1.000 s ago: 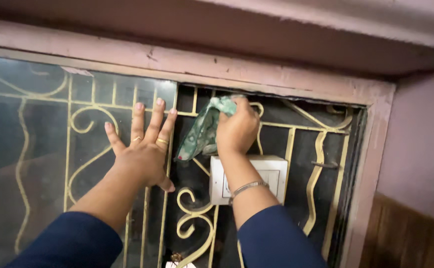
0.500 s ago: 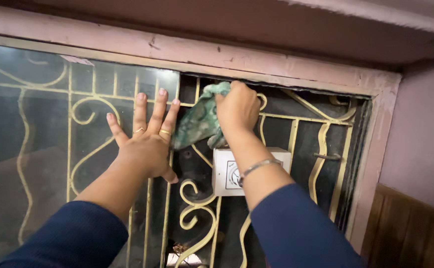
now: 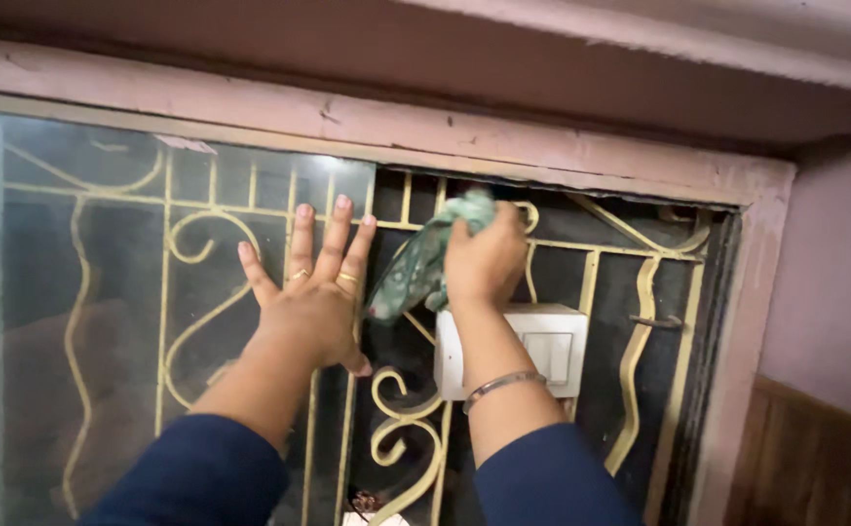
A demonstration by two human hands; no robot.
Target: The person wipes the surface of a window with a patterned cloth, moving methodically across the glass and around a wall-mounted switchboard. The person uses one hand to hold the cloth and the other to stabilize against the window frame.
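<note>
Since the previous frame, both hands sit slightly lower and further right, and the cloth has dropped from the frame's top edge. Left hand [image 3: 316, 302] presses flat on the glass pane [image 3: 104, 292], fingers spread wide, two rings visible. Right hand [image 3: 485, 261] grips one green cloth [image 3: 423, 263] bunched against the grille [image 3: 630, 370] near the window frame's [image 3: 542, 146] upper edge, above one white switch box [image 3: 537, 356]. For good wiping, the cloth should likely follow each bar while the left hand steadies the pane. One bracelet [image 3: 499, 386] circles the right wrist.
</note>
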